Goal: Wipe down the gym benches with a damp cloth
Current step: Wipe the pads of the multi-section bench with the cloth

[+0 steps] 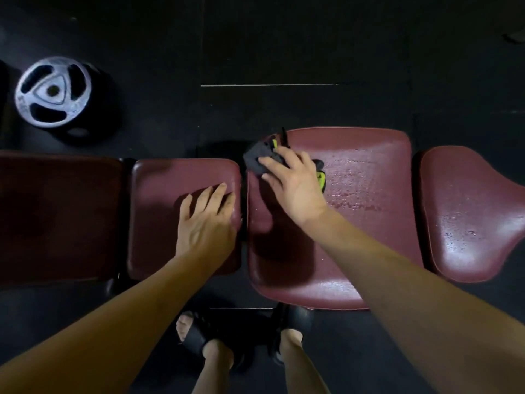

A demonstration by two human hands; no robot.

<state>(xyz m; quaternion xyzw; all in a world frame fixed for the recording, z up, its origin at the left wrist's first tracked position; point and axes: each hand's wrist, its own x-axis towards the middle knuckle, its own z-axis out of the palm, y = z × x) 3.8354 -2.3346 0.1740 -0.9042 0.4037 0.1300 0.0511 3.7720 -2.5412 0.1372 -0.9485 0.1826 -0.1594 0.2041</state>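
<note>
Maroon padded gym benches run across the view. On the wide middle pad (369, 194), which glistens with wet streaks, my right hand (292, 183) presses a dark cloth with yellow-green patches (257, 156) near the pad's far left corner, fingers spread over it. My left hand (206, 220) rests flat on the right part of a smaller maroon pad (159, 211), fingers straight. A narrow gap separates the two pads.
Another maroon pad (477, 217) lies at the right and a darker one (56, 220) at the left. A silver weight plate (52, 92) sits on a black plate on the dark floor, far left. My sandalled feet (199, 334) stand below the benches.
</note>
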